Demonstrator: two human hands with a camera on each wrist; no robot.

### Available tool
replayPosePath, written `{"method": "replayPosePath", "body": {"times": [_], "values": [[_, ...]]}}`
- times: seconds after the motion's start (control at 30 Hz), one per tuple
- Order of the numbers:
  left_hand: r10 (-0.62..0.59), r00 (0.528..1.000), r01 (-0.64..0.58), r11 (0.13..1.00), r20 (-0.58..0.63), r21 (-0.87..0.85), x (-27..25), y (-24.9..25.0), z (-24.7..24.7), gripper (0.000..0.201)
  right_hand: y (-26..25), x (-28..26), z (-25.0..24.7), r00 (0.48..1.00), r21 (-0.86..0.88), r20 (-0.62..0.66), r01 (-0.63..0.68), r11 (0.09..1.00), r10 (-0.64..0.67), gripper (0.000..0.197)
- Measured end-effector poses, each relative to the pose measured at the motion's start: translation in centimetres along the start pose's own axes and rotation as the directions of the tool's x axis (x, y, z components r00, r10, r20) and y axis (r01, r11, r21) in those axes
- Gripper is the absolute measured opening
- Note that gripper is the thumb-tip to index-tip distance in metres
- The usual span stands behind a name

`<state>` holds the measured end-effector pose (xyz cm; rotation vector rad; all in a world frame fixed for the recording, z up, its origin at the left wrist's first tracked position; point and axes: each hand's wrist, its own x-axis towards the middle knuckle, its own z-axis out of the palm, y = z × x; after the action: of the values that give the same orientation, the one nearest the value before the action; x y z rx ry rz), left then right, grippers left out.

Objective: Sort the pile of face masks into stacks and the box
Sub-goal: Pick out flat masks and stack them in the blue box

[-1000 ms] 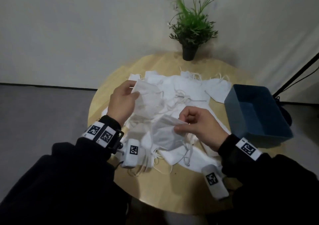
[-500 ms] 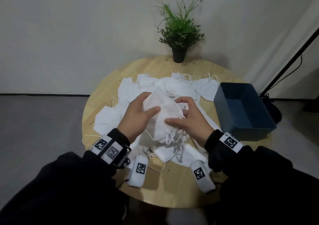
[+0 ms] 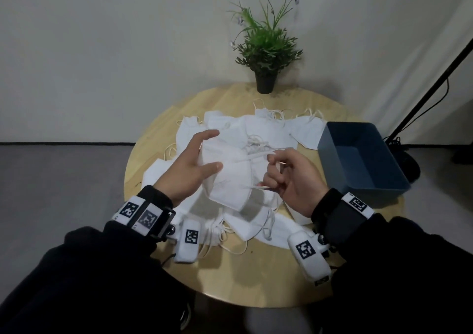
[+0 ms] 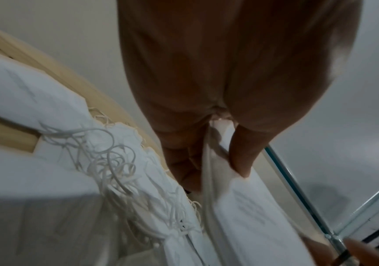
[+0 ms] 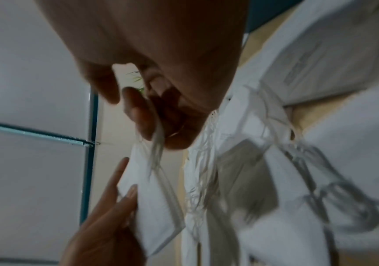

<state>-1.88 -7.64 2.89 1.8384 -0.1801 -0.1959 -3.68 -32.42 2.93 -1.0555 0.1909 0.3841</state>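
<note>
A heap of white face masks (image 3: 258,131) covers the round wooden table (image 3: 256,280). Above it, my left hand (image 3: 217,150) holds one folded white mask (image 3: 227,182), thumb on its front and fingers behind. The left wrist view shows that pinch (image 4: 218,144) on the mask's edge (image 4: 240,207). My right hand (image 3: 271,172), just right of the mask, pinches its ear loop (image 3: 252,157) with curled fingers. The right wrist view shows the loop (image 5: 157,151) between the right hand's fingertips (image 5: 138,117). The blue box (image 3: 330,151) stands at the table's right and looks empty.
A potted plant (image 3: 266,52) stands at the back of the table by the wall. A black stand pole (image 3: 422,98) with cables leans behind the box. Bare wood shows along the table's front edge. Ear loops lie tangled through the heap.
A second ago each hand held a mask, then they pressed together over the heap. Now my right hand has drawn off to the right, holding the ear loop, while the left keeps the mask.
</note>
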Motion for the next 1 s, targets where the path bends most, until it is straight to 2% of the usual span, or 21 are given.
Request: {"method": "replayPosePath", "body": {"times": [0.03, 0.1, 0.17, 0.23, 0.33, 0.5, 0.53, 0.67, 0.77, 0.83, 0.87, 0.9, 0.97, 1.0], "values": [[0.012, 1.0, -0.012, 0.999, 0.007, 0.03, 0.0, 0.1, -0.1, 0.064, 0.2, 0.1, -0.1, 1.0, -0.149, -0.018, 0.015, 0.989, -0.018, 0.022], [0.007, 1.0, -0.008, 1.0, 0.028, 0.026, 0.0, 0.0, -0.2, 0.059, 0.6, 0.3, -0.7, 0.997, -0.446, -0.018, 0.054, 0.893, -0.069, 0.014], [-0.011, 0.998, 0.011, 1.0, 0.068, 0.006, 0.0, -0.1, -0.1, 0.044, 0.9, 0.3, -1.3, 0.998, -0.555, 0.013, 0.063, 0.829, -0.067, 0.016], [-0.013, 0.996, 0.01, 0.999, 0.094, 0.04, 0.0, -0.2, 0.2, 0.037, 1.0, 0.3, -1.7, 0.997, -0.567, 0.043, 0.083, 0.82, -0.071, 0.022], [-0.02, 0.996, 0.015, 0.998, 0.091, 0.057, 0.2, -0.3, 0.2, 0.037, 0.8, 0.2, -2.1, 0.994, -0.579, 0.01, 0.096, 0.809, -0.111, 0.024], [-0.077, 0.997, 0.077, 0.996, 0.004, 0.053, 0.3, -0.4, -1.8, 0.034, -0.8, 0.4, -4.4, 0.956, -0.393, -0.264, 0.016, 0.919, -0.13, 0.021], [-0.09, 0.996, 0.09, 0.995, -0.005, 0.042, 0.2, -0.4, -1.9, 0.031, -0.9, 0.4, -4.6, 0.953, -0.373, -0.274, 0.018, 0.928, -0.128, 0.019], [-0.166, 0.986, 0.164, 0.984, 0.029, 0.067, 0.3, -0.8, 0.5, 0.025, 0.1, 0.4, -4.4, 0.974, -0.37, -0.186, 0.051, 0.928, -0.128, 0.013], [-0.329, 0.944, 0.324, 0.933, -0.009, -0.159, 0.4, -1.2, 1.8, 0.026, -0.1, 0.5, -5.4, 0.951, -0.364, -0.257, 0.071, 0.929, -0.174, 0.012], [-0.438, 0.899, 0.4, 0.822, 0.001, -0.405, 0.3, -1.4, 2.3, 0.028, 0.2, 1.1, -6.6, 0.92, -0.466, -0.344, 0.004, 0.885, -0.186, 0.013], [-0.481, 0.876, 0.431, 0.753, 0.03, -0.496, 0.2, -1.5, 2.8, 0.028, 0.6, 1.3, -7.1, 0.914, -0.533, -0.373, -0.068, 0.844, -0.162, 0.015], [-0.52, 0.852, 0.463, 0.691, 0.063, -0.555, 0.1, -1.7, 3.5, 0.029, 1.3, 1.4, -7.5, 0.913, -0.659, -0.383, -0.163, 0.734, -0.141, 0.02], [-0.57, 0.809, 0.526, 0.59, 0.147, -0.612, -0.6, -2.1, 5.4, 0.031, 2.7, 1.5, -7.9, 0.936, -0.883, -0.345, -0.297, 0.362, -0.075, 0.037], [-0.577, 0.796, 0.548, 0.557, 0.184, -0.623, -0.9, -2.5, 6.3, 0.031, 3.1, 1.5, -7.8, 0.945, -0.923, -0.319, -0.292, 0.25, -0.072, 0.041]]}}
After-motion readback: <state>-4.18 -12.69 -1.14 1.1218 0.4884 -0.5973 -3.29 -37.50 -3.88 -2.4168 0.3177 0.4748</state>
